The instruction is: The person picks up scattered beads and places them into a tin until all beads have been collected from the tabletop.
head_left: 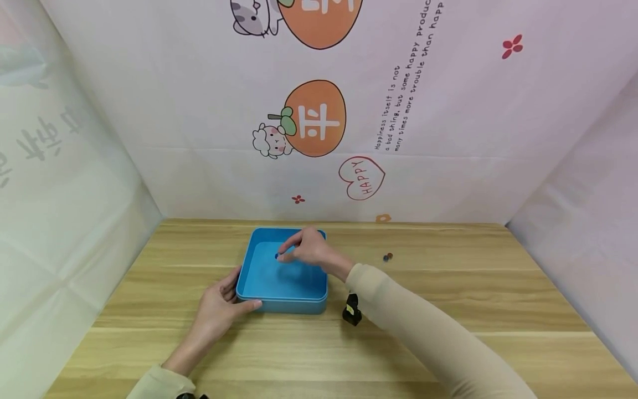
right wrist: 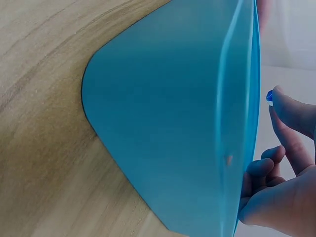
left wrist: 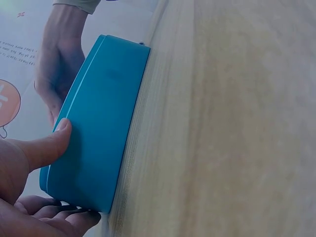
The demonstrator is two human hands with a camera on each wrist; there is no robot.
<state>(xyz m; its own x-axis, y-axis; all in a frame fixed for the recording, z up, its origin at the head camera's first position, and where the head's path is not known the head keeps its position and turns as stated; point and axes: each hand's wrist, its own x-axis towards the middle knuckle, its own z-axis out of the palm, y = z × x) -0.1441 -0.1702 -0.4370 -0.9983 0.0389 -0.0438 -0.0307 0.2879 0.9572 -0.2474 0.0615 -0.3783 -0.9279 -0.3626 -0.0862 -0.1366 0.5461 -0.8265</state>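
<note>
While pinching small blue bead (right wrist: 269, 96) over blue box (head_left: 281, 274) mid-frame, left hand (head_left: 219, 307) clasping corner; slack pinch risked stray drop.

A makeshift recording booth, set up for tabletop handling, is suggested rather than a lived-in room; a light wood-grain tabletop (head_left: 448, 310) is enclosed on three sides, across the top and down both edges of the frame, by thin white sheeting; the back sheet (head_left: 199, 111) is printed with orange persimmon cartoons (head_left: 315, 118), a red "HAPPY" heart (head_left: 361, 178) and lines of English text; creases are seen in the translucent left sheet (head_left: 60, 221); no furniture or fittings are shown beyond the screened-off table.
</note>
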